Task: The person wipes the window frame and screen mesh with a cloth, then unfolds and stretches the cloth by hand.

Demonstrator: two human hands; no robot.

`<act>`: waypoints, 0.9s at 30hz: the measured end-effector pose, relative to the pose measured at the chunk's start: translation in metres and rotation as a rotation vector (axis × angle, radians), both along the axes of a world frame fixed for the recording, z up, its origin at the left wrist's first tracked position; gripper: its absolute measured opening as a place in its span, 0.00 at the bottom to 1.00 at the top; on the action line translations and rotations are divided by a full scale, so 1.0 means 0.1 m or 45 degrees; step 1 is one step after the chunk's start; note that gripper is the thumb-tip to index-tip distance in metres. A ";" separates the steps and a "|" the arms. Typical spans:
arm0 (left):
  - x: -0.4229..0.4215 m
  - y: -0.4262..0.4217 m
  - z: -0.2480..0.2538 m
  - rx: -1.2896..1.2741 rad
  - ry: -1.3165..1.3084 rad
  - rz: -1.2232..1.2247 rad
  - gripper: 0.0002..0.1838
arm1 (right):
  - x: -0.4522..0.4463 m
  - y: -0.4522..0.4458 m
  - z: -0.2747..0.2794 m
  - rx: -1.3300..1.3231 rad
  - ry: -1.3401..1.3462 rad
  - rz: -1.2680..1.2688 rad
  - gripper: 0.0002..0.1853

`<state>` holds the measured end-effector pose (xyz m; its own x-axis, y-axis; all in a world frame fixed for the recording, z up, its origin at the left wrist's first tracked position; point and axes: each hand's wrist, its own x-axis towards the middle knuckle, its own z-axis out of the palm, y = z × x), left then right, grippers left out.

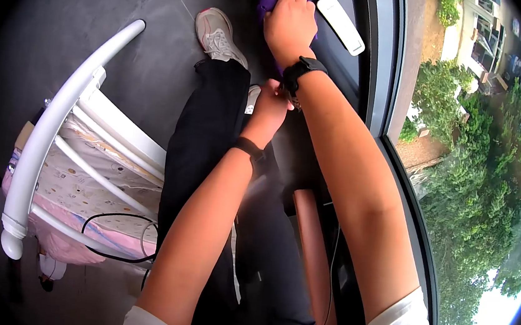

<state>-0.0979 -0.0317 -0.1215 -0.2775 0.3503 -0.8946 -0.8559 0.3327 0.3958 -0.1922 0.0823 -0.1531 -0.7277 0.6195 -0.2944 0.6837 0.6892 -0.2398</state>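
Observation:
My right hand (290,24) is closed on a purple cloth (267,4) at the top of the view, over the dark sill beside the window. A white oblong device (341,25) lies on that sill just right of the hand. My left hand (272,105) is lower, near my right wrist, with its fingers curled together by the black watch (303,72). What the left fingers hold, if anything, is too small to make out. A dark band (249,148) is round my left wrist.
A white railed cot (120,125) with patterned and pink bedding stands at the left. A black cable (118,215) loops over its rail. My shoe (216,33) rests on the dark floor. A pinkish cylinder (315,249) is beside my leg. The window frame (383,61) runs along the right.

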 end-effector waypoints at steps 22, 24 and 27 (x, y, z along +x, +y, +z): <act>0.06 -0.12 0.25 0.010 -0.420 0.195 0.16 | 0.21 -0.19 -0.04 -0.042 0.234 0.045 0.12; 0.23 -0.30 0.06 0.143 -0.514 -0.086 0.12 | 0.53 -0.23 0.07 -0.090 0.272 -0.125 0.12; 0.37 -0.30 0.13 -0.049 -0.501 -0.247 0.07 | 1.01 -0.11 0.24 -0.342 0.190 -0.280 0.17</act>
